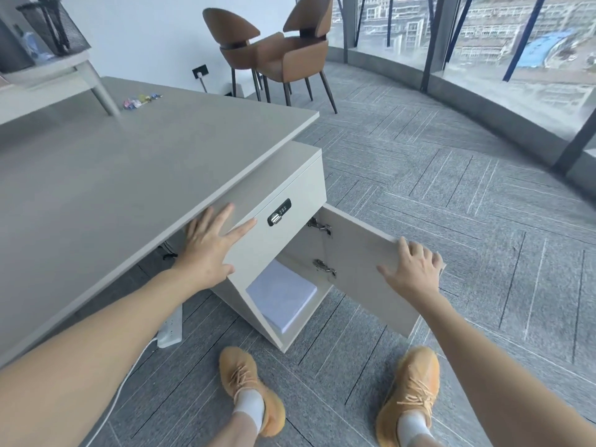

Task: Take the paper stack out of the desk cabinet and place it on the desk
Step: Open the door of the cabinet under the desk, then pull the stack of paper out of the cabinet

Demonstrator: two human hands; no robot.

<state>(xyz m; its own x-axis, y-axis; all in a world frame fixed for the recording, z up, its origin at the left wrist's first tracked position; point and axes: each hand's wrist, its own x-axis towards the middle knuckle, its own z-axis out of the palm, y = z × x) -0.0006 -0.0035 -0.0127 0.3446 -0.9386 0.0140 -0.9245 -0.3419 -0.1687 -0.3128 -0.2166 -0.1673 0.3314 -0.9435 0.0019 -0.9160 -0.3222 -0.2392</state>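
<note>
A white paper stack lies flat on the floor of the open lower compartment of the pale desk cabinet. The cabinet door stands swung out to the right. My right hand grips the door's outer top corner, fingers curled over its edge. My left hand rests flat with fingers spread on the drawer front, just under the edge of the grey desk. Neither hand touches the paper.
A combination lock sits on the drawer front. Small coloured clips lie far back on the desk. Two brown chairs stand beyond. A power strip lies on the carpet under the desk. My orange shoes are below.
</note>
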